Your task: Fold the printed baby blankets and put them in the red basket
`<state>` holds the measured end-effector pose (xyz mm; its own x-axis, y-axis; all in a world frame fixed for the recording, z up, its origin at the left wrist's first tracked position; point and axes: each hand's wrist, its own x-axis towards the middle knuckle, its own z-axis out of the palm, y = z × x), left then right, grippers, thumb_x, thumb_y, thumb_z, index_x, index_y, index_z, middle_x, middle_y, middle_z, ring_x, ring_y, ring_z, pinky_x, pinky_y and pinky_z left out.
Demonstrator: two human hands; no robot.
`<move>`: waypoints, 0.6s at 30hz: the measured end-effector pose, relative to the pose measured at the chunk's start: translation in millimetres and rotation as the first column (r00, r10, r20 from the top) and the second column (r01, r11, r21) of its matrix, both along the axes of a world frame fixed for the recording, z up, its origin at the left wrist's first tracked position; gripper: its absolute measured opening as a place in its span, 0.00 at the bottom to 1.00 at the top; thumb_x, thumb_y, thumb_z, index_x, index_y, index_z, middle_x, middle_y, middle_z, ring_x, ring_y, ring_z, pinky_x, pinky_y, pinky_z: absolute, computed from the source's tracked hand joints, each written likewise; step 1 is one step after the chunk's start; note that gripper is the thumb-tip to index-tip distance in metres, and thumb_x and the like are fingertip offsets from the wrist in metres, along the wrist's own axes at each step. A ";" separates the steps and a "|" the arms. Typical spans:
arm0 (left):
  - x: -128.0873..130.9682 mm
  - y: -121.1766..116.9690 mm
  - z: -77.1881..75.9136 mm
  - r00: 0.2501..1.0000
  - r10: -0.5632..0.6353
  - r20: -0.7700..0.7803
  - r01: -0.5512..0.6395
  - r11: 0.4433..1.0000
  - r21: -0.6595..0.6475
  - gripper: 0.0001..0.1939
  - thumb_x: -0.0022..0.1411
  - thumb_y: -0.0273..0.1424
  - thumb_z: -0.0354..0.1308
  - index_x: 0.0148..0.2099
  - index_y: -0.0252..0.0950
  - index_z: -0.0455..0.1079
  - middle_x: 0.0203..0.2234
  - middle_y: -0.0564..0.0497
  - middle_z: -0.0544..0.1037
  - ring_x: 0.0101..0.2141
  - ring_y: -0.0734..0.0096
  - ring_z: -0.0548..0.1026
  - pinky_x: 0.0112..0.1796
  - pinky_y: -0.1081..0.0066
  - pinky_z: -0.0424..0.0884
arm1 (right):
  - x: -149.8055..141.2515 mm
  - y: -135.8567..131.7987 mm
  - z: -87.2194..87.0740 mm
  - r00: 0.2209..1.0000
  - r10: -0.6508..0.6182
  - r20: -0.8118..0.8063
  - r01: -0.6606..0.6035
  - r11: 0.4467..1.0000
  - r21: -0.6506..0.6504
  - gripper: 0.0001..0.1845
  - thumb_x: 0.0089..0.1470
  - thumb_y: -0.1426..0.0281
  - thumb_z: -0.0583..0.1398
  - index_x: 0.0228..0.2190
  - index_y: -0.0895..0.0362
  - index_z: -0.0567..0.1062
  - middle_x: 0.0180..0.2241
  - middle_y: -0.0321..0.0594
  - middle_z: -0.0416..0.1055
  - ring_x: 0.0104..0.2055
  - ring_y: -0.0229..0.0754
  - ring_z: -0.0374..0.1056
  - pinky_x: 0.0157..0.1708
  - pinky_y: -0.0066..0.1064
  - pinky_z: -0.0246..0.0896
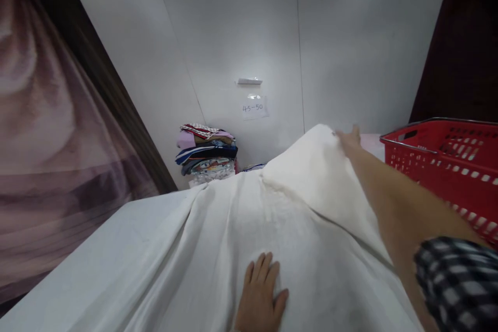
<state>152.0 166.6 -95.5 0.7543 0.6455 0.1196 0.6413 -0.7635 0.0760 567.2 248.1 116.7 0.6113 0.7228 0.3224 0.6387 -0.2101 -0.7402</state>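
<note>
A white cloth (221, 233), loosely creased, is spread over the white table before me. My left hand (259, 293) lies flat on the cloth near its front, fingers spread and holding nothing. On the far right, my right arm reaches out in a checked sleeve. My right hand (350, 137), slightly blurred, grips the far edge of the cloth. A flap of the cloth rises toward that hand and is folded back over the rest. The right hand's fingertips are partly hidden.
A red plastic basket (431, 155) stands close by my right forearm. Folded clothes (206, 150) are stacked at the back against a white panel wall (241, 21). A paper label (254, 109) reading 45-50 is taped there. A pinkish curtain (58, 129) hangs at the left.
</note>
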 end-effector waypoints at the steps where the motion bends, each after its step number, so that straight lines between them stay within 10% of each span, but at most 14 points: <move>1: 0.2 -0.1 -0.3 1.000 -0.004 0.004 0.004 1.000 -0.002 0.26 0.66 0.43 0.42 0.63 0.40 0.57 0.63 0.46 0.55 0.61 0.55 0.55 0.57 0.47 0.60 | 15.8 4.9 0.1 0.994 -0.109 -0.018 0.110 0.993 0.036 0.32 0.65 0.59 0.46 0.61 0.67 0.49 0.59 0.60 0.50 0.58 0.54 0.55 0.55 0.48 0.52; 4: 1.6 -1.3 2.4 1.000 0.013 0.015 -0.013 0.999 -0.036 0.26 0.66 0.42 0.42 0.63 0.40 0.57 0.63 0.46 0.55 0.62 0.55 0.54 0.58 0.47 0.58 | 17.8 7.1 -33.1 0.995 -0.101 -0.028 0.101 0.995 0.011 0.33 0.62 0.65 0.48 0.62 0.69 0.46 0.57 0.62 0.56 0.57 0.52 0.57 0.54 0.43 0.56; 7: 3.6 -4.5 8.3 0.999 0.046 0.026 -0.044 0.995 -0.085 0.25 0.65 0.41 0.43 0.62 0.40 0.58 0.63 0.48 0.55 0.62 0.56 0.52 0.59 0.47 0.55 | -24.7 -14.6 -95.6 0.983 0.181 -0.004 -0.180 0.974 -0.134 0.21 0.55 0.70 0.54 0.50 0.63 0.70 0.47 0.51 0.70 0.49 0.49 0.66 0.51 0.38 0.60; 11: 5.5 -6.5 14.1 0.996 0.063 0.070 -0.055 0.992 -0.112 0.24 0.65 0.40 0.45 0.61 0.41 0.59 0.63 0.48 0.56 0.62 0.57 0.52 0.60 0.48 0.53 | -75.2 -74.6 -164.9 0.868 0.473 0.151 -0.419 0.862 -0.285 0.13 0.50 0.72 0.57 0.38 0.57 0.77 0.48 0.46 0.71 0.52 0.48 0.64 0.55 0.41 0.55; 14: 6.0 -2.1 17.4 0.994 0.055 0.094 -0.043 0.990 -0.133 0.25 0.64 0.38 0.47 0.61 0.38 0.60 0.62 0.46 0.57 0.62 0.57 0.53 0.60 0.48 0.52 | -77.8 -127.6 -183.2 0.746 0.591 0.307 -0.426 0.778 -0.463 0.17 0.54 0.70 0.52 0.43 0.55 0.75 0.53 0.48 0.65 0.57 0.50 0.58 0.56 0.49 0.50; 18: -2.5 -3.7 23.6 0.991 0.099 0.093 -0.082 0.981 -0.176 0.26 0.62 0.37 0.50 0.60 0.34 0.61 0.62 0.41 0.57 0.62 0.56 0.54 0.60 0.50 0.54 | -41.1 -206.4 -181.0 0.802 0.510 0.311 -0.293 0.790 -0.539 0.19 0.58 0.64 0.50 0.46 0.53 0.74 0.55 0.46 0.64 0.57 0.50 0.58 0.57 0.50 0.48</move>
